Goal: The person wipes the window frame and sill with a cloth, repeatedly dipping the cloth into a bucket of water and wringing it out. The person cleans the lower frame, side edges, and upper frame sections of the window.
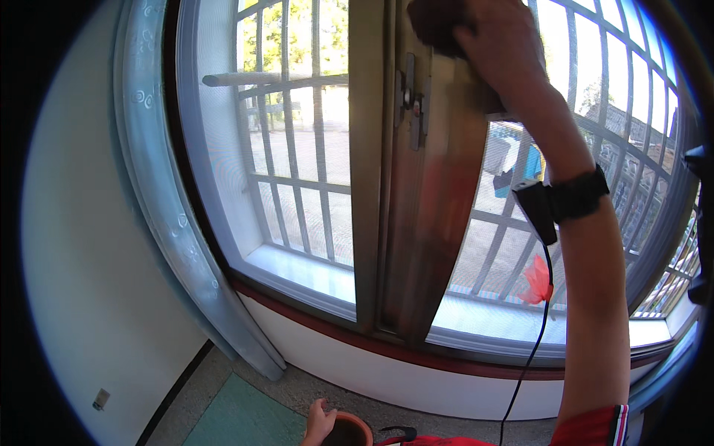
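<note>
High in the picture, my right hand [505,47] holds a dark wad, probably a cloth [438,25], against the upper part of the brown middle window frame [446,184]. A metal window latch [413,103] sits on that frame below the wad. Low down, my left hand [321,422] grips the rim of an orange round container [360,426], whose inside looks dark. A black strap [580,198] with a small black box [535,212] is on my right wrist, and a black cable hangs from it.
Mesh screens and metal bars [290,156] cover the window. A pale blue curtain [184,223] hangs at the left beside a white wall [83,223]. Under the window runs a reddish-brown sill [312,329]. A green mat [245,412] lies on the floor. A red ribbon [537,284] is tied to the cable.
</note>
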The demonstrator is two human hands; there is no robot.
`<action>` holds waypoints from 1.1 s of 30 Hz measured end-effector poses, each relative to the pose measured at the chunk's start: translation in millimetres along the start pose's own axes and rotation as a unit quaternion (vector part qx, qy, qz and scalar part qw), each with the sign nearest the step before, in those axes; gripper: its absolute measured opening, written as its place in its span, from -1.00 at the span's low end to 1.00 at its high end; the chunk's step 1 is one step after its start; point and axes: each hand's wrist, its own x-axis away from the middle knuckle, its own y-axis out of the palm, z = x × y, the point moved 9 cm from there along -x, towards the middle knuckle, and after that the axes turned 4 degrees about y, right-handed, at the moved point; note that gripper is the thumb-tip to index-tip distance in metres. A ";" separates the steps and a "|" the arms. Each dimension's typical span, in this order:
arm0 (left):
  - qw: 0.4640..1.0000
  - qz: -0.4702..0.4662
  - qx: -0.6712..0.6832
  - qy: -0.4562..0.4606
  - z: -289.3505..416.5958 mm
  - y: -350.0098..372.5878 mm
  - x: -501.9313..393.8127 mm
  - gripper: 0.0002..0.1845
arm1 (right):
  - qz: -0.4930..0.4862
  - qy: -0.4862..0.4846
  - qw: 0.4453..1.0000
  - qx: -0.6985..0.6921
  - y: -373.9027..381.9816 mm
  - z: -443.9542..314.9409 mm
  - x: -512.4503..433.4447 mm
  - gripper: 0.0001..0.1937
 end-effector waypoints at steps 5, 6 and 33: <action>0.999 -0.004 -0.032 -0.018 -20.0 -9.9 -4.2 -0.45 | -0.149 -0.123 0.967 0.168 73.4 -62.2 40.3 -0.56; 1.000 0.008 -0.026 0.003 -19.3 -11.2 -6.1 -0.45 | -0.132 -0.134 0.969 0.162 72.9 -70.2 57.5 -0.57; 0.998 -0.005 0.027 -0.056 -54.9 -22.8 8.6 -0.46 | -0.201 -0.190 0.961 -0.017 86.1 -97.8 136.7 -0.65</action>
